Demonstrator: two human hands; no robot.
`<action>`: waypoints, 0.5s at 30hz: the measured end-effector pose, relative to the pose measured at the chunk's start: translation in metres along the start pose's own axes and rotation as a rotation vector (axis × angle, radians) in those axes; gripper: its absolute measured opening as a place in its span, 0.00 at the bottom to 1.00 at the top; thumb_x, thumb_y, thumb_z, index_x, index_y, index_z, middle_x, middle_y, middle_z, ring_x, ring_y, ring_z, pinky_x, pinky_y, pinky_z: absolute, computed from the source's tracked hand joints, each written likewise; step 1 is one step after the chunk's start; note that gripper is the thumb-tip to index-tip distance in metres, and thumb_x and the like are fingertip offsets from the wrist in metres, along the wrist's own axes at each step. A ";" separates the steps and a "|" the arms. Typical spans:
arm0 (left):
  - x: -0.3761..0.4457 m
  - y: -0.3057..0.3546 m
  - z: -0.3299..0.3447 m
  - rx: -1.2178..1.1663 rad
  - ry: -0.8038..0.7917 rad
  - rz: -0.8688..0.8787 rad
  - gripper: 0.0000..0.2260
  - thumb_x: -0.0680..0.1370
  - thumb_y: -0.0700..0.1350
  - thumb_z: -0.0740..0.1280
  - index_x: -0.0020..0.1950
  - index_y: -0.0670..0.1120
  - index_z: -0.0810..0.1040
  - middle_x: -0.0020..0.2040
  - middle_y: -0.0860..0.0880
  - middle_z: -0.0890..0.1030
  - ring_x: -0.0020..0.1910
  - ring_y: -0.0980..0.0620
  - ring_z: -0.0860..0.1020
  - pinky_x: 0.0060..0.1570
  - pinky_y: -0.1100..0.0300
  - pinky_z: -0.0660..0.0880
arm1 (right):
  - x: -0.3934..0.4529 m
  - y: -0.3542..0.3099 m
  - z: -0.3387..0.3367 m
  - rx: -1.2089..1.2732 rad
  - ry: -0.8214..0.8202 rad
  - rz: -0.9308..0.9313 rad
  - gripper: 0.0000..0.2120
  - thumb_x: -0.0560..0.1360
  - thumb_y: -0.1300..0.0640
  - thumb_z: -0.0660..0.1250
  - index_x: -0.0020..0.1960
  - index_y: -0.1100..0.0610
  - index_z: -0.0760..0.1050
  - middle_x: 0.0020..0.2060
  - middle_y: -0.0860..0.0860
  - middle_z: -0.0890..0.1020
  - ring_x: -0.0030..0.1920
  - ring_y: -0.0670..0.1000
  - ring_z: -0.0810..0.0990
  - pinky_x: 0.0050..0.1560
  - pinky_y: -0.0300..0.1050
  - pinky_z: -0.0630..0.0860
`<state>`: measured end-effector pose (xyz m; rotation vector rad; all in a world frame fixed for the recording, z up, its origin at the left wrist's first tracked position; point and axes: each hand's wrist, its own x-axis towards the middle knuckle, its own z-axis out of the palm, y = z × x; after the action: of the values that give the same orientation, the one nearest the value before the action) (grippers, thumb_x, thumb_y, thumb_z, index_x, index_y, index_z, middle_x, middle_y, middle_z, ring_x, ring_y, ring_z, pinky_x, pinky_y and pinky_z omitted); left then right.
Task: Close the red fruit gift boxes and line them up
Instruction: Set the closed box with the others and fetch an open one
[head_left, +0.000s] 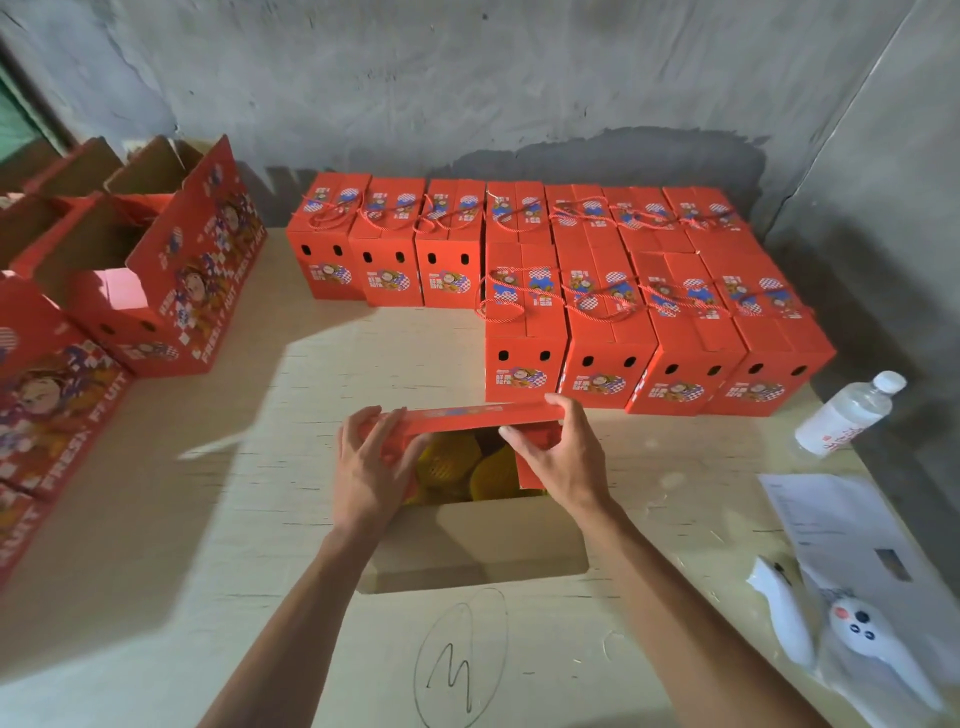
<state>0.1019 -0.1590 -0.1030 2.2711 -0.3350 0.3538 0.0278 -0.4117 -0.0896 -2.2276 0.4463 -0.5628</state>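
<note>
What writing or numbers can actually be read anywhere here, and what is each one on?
"FRESH FRUIT", in white capitals: side of the open red boxes on the left.
A handwritten mark like "3" inside a drawn oval: table top.
Closed red boxes: label print too small to read.
Water bottle: red label blurred.
Paper sheet: print unreadable.

Beyond our hands we count eleven closed red boxes (524, 343), one open box (467, 540) between them, one bottle (847, 413) to their right.

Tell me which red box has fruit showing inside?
The open box directly under both hands, nearest the camera: yellow fruit shows through its unfolded top. The closed boxes behind show none.
</note>
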 end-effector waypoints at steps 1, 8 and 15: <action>-0.002 0.000 -0.001 -0.003 -0.020 0.005 0.22 0.77 0.62 0.70 0.66 0.52 0.80 0.67 0.50 0.71 0.68 0.48 0.70 0.59 0.53 0.76 | 0.000 -0.002 -0.001 0.006 -0.003 -0.001 0.42 0.68 0.25 0.68 0.70 0.54 0.71 0.64 0.50 0.81 0.62 0.51 0.81 0.57 0.51 0.82; -0.006 0.000 -0.008 -0.071 -0.124 0.019 0.18 0.83 0.57 0.63 0.71 0.52 0.75 0.70 0.49 0.66 0.71 0.48 0.66 0.61 0.54 0.73 | -0.005 0.000 -0.005 0.021 -0.051 0.001 0.38 0.69 0.31 0.74 0.70 0.53 0.70 0.65 0.49 0.80 0.61 0.51 0.81 0.54 0.50 0.84; -0.006 -0.007 -0.005 -0.073 -0.113 0.005 0.15 0.79 0.44 0.73 0.65 0.47 0.82 0.65 0.49 0.75 0.67 0.47 0.67 0.66 0.52 0.71 | -0.003 0.005 -0.002 -0.053 -0.091 -0.081 0.32 0.71 0.39 0.78 0.67 0.57 0.75 0.67 0.50 0.78 0.65 0.49 0.78 0.58 0.41 0.78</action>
<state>0.0980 -0.1506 -0.1066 2.2235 -0.4055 0.2129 0.0231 -0.4144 -0.0927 -2.3197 0.3287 -0.4946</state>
